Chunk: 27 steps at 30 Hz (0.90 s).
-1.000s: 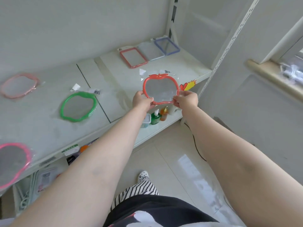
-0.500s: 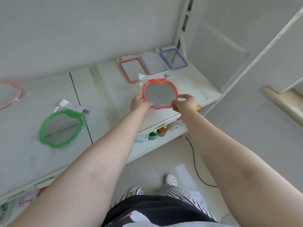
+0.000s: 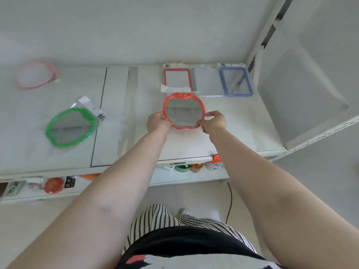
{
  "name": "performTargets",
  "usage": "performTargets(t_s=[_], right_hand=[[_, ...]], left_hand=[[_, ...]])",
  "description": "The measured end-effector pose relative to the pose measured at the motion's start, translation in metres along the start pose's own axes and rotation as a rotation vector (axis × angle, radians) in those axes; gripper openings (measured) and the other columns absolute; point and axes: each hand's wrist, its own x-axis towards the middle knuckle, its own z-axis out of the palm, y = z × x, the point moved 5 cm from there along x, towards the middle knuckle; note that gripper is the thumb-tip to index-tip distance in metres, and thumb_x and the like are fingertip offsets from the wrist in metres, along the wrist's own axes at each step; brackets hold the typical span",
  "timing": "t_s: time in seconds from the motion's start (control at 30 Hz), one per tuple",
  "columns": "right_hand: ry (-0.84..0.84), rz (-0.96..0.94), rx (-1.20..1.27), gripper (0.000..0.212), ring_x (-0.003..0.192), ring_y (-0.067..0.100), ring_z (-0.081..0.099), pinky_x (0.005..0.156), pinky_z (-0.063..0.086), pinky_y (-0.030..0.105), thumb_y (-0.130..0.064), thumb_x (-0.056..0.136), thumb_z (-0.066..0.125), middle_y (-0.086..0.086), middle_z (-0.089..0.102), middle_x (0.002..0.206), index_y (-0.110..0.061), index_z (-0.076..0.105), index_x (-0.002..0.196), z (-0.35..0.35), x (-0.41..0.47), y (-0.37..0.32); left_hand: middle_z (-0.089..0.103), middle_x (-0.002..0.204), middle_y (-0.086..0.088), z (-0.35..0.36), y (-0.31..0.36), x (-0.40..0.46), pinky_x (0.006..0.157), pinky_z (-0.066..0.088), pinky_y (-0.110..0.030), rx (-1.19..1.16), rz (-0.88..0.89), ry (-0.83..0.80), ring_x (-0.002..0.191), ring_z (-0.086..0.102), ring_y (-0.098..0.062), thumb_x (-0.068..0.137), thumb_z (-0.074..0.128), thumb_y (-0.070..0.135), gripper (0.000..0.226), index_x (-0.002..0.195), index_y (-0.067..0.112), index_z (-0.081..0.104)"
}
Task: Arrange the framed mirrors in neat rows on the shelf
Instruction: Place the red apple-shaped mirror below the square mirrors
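Both hands hold a red apple-shaped mirror (image 3: 183, 111) low over the white shelf (image 3: 233, 123): my left hand (image 3: 158, 121) grips its lower left rim, my right hand (image 3: 213, 122) its lower right rim. Behind it, along the back wall, lie three rectangular mirrors in a row: a red-framed one (image 3: 177, 79), a pale one (image 3: 207, 82) and a blue-framed one (image 3: 236, 81). A green apple-shaped mirror (image 3: 71, 127) lies to the left, a pink one (image 3: 36, 74) at the far back left.
A white upright post (image 3: 260, 39) and a slanted shelf panel (image 3: 310, 105) bound the right side. On the lower shelf (image 3: 174, 178) stand small bottles and packaged goods. A black cable (image 3: 230, 202) runs down to the tiled floor.
My hands carried the red apple mirror from beyond the shelf's front edge inward over the shelf, toward the rectangular mirrors. The view swung to face the shelf squarely.
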Motion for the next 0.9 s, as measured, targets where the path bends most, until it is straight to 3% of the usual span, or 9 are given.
performTargets(t_s=[0.17,0.33,0.4,0.53,0.63,0.7,0.8,0.9], right_hand=[[-0.064,0.035,-0.055,0.034,0.056,0.019,0.051,0.063,0.049,0.033,-0.008,0.079,0.072,0.007,0.06,0.077,-0.016,0.056,0.108,0.003,0.013,0.015],[-0.072,0.03,-0.084,0.034,0.061,0.021,0.053,0.062,0.049,0.033,-0.01,0.075,0.072,0.01,0.066,0.09,-0.018,0.055,0.104,0.01,0.028,0.02],[-0.076,0.039,-0.109,0.032,0.068,0.025,0.057,0.07,0.055,0.038,-0.01,0.075,0.072,0.013,0.069,0.095,-0.02,0.054,0.099,0.016,0.041,0.024],[-0.063,0.045,-0.152,0.026,0.078,0.029,0.066,0.079,0.058,0.04,-0.014,0.075,0.065,0.013,0.072,0.098,-0.02,0.057,0.099,0.019,0.051,0.033],[-0.046,0.037,-0.193,0.013,0.085,0.032,0.071,0.079,0.059,0.044,-0.022,0.078,0.063,0.011,0.073,0.093,-0.022,0.056,0.089,0.02,0.057,0.038],[-0.043,0.025,-0.216,0.011,0.083,0.032,0.071,0.078,0.059,0.044,-0.023,0.08,0.061,0.011,0.073,0.09,-0.024,0.051,0.079,0.02,0.058,0.037],[-0.057,0.008,-0.293,0.012,0.085,0.031,0.07,0.079,0.059,0.043,-0.022,0.081,0.06,0.009,0.071,0.092,-0.024,0.049,0.083,0.019,0.054,0.034],[-0.065,-0.007,-0.41,0.016,0.088,0.029,0.066,0.079,0.056,0.037,-0.024,0.084,0.061,0.005,0.065,0.094,-0.02,0.052,0.096,0.017,0.051,0.03]], left_hand=[[0.06,0.083,-0.002,0.005,-0.014,0.004,0.07,0.048,-0.027,0.026,-0.038,0.056,0.076,0.056,-0.019,0.076,0.067,-0.004,0.04,0.112,0.013,0.07],[0.06,0.085,-0.002,0.01,-0.024,0.011,0.07,0.045,-0.026,0.056,-0.042,0.078,0.077,0.055,-0.02,0.079,0.064,-0.003,0.038,0.113,0.015,0.069],[0.061,0.083,0.0,0.014,-0.031,0.019,0.069,0.045,-0.024,0.111,-0.051,0.106,0.075,0.055,-0.019,0.079,0.065,0.0,0.033,0.107,0.015,0.071],[0.05,0.062,0.007,0.019,-0.037,0.02,0.051,0.039,-0.021,0.185,-0.036,0.125,0.068,0.048,-0.018,0.077,0.06,-0.004,0.026,0.087,0.018,0.069],[0.044,0.057,0.008,0.021,-0.039,0.02,0.059,0.049,-0.028,0.258,-0.002,0.15,0.072,0.05,-0.025,0.074,0.053,-0.006,0.031,0.082,0.022,0.064],[0.04,0.057,0.007,0.021,-0.04,0.02,0.066,0.054,-0.035,0.324,0.02,0.167,0.086,0.056,-0.037,0.073,0.052,-0.004,0.031,0.086,0.02,0.066],[0.038,0.065,0.003,0.022,-0.035,0.017,0.075,0.054,-0.03,0.357,0.033,0.17,0.096,0.055,-0.032,0.074,0.049,-0.003,0.038,0.099,0.018,0.068],[0.05,0.099,-0.006,0.021,-0.032,0.013,0.085,0.05,-0.03,0.435,-0.019,0.182,0.107,0.052,-0.032,0.08,0.049,0.003,0.039,0.11,0.022,0.064]])
